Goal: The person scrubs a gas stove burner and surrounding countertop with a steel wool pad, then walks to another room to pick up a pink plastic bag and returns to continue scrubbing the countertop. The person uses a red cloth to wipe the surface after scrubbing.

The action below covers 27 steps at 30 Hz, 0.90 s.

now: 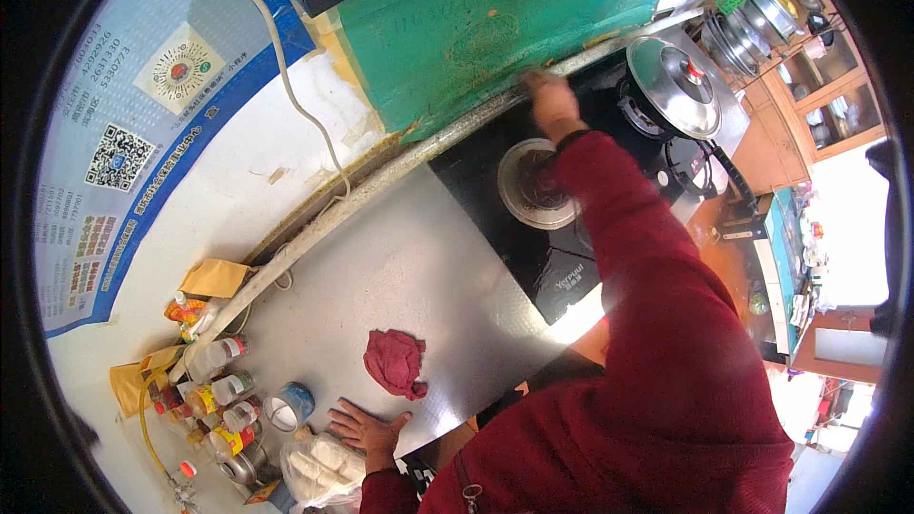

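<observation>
My left hand rests with spread fingers on the metal countertop, beside a plastic bag of pale blocks. A crumpled dark red cloth lies on the metal a little beyond it. My right arm stretches over the black gas stove. At the stove's back edge, my right hand is by the pale ledge under the green wall panel. Motion blurs its fingers, so whether it holds anything is unclear. My sleeve partly covers the near burner.
A lidded wok stands on the far burner, its black handle sticking out. Several bottles and a blue can crowd the left end. A pale cable hangs down the wall. Steel bowls sit at the upper right.
</observation>
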### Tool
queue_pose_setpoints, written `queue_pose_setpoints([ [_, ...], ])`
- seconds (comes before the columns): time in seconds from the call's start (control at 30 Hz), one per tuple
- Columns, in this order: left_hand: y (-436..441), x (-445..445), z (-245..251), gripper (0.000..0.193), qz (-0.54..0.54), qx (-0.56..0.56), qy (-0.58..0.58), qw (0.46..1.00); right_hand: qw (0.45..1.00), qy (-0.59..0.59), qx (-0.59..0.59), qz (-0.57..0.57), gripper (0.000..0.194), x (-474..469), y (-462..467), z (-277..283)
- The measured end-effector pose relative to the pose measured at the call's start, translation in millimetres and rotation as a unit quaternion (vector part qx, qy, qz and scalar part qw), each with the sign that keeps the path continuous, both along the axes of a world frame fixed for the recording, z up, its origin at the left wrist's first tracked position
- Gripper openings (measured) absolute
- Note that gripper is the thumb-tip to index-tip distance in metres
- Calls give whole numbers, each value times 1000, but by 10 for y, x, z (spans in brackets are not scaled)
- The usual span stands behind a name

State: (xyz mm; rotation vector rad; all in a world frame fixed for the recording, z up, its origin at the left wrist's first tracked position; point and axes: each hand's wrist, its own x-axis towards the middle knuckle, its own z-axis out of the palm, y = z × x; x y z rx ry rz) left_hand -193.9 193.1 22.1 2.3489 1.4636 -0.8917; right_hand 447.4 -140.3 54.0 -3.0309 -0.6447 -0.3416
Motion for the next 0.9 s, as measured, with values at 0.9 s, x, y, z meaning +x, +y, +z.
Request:
queue_pose_setpoints([
  [0.9, 15, -63, 44, 158, -17, 2, -29, 999, 780, 313, 535, 88, 40, -2851, 2600, -347],
])
